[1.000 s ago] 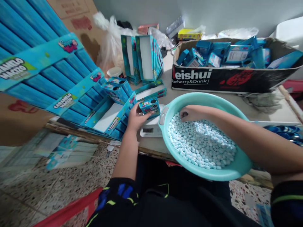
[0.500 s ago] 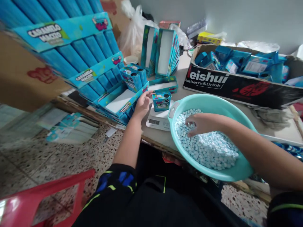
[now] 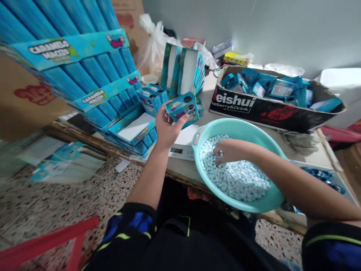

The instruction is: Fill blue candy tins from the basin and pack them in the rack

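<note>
My left hand is closed round a small blue candy box, held tilted above the white kitchen scale. To its right stands a turquoise plastic basin partly filled with small pale-blue candies. My right hand reaches into the basin, its fingers curled together at the candies' surface; what lies inside them is hidden. Left of the held box, a blue display tray has two upright candy boxes at its far end and a bare white floor in front.
A tall stack of blue display trays rises at the left. Folded blue display trays stand behind the scale. A black carton full of blue boxes sits behind the basin. A red plastic chair is at lower left.
My left hand has taken hold of the candy box and lifted it off the scale. My right hand stays in the basin, fingers curled. The view has shifted slightly.
</note>
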`<move>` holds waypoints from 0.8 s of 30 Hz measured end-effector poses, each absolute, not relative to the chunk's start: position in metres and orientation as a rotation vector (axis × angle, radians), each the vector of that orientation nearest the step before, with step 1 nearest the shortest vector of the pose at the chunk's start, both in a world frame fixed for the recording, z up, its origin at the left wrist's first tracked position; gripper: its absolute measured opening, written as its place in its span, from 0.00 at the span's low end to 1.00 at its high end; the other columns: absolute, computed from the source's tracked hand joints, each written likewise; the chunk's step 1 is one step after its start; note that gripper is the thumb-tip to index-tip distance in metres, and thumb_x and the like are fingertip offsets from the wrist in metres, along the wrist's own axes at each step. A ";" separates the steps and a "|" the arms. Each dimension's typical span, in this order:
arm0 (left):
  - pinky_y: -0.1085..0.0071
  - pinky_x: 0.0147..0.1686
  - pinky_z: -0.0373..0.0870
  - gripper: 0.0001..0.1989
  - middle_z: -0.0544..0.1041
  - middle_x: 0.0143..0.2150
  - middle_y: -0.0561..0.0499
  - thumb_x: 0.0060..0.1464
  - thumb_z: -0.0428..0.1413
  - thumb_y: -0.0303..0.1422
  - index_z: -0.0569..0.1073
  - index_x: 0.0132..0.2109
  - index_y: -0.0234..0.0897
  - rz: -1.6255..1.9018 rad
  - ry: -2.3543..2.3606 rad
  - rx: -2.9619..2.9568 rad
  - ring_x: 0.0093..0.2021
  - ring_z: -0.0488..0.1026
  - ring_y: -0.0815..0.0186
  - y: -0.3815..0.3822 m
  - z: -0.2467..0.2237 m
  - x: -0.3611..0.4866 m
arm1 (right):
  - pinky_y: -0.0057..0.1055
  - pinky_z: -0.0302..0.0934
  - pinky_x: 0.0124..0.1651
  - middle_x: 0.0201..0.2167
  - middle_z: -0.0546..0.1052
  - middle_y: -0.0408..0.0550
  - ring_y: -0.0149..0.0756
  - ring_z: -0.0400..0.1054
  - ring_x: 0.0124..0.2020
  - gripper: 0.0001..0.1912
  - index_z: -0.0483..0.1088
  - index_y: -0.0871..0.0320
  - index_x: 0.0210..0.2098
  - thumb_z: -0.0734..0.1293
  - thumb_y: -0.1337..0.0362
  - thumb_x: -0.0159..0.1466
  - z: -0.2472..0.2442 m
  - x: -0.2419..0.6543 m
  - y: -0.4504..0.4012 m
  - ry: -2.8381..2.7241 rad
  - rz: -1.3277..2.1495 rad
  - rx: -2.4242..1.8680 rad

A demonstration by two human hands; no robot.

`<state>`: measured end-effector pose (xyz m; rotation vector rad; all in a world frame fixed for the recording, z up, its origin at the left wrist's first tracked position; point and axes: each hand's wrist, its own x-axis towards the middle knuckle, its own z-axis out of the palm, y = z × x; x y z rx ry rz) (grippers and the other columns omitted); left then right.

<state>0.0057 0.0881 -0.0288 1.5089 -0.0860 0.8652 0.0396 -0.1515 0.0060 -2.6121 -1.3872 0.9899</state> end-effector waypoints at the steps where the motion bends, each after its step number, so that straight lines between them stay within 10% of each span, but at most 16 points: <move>1: 0.52 0.55 0.77 0.26 0.79 0.47 0.49 0.51 0.69 0.46 0.71 0.52 0.43 0.831 -0.123 1.510 0.50 0.80 0.54 0.077 -0.016 0.006 | 0.38 0.65 0.50 0.52 0.80 0.54 0.51 0.75 0.50 0.23 0.79 0.57 0.55 0.70 0.52 0.65 0.005 0.036 -0.155 -1.383 0.944 -2.611; 7: 0.56 0.45 0.79 0.27 0.80 0.44 0.44 0.46 0.72 0.35 0.72 0.52 0.36 0.263 -0.367 1.621 0.46 0.80 0.52 0.013 0.002 0.018 | 0.53 0.62 0.61 0.61 0.72 0.65 0.60 0.67 0.59 0.38 0.69 0.64 0.64 0.66 0.40 0.68 -0.016 -0.007 -0.188 -1.445 0.608 -2.612; 15: 0.63 0.44 0.77 0.27 0.80 0.44 0.47 0.46 0.70 0.35 0.72 0.52 0.37 0.062 -0.294 1.670 0.44 0.80 0.58 0.015 -0.019 0.024 | 0.39 0.63 0.49 0.39 0.80 0.52 0.43 0.73 0.39 0.14 0.77 0.58 0.42 0.62 0.57 0.74 -0.031 -0.014 -0.178 -1.356 0.443 -2.537; 24: 0.61 0.41 0.72 0.20 0.81 0.44 0.47 0.51 0.65 0.34 0.74 0.51 0.41 0.040 -0.353 2.098 0.42 0.78 0.55 0.012 -0.004 0.021 | 0.31 0.57 0.31 0.23 0.72 0.43 0.33 0.64 0.25 0.09 0.71 0.56 0.28 0.66 0.62 0.65 -0.015 0.007 -0.197 -0.678 0.344 -2.035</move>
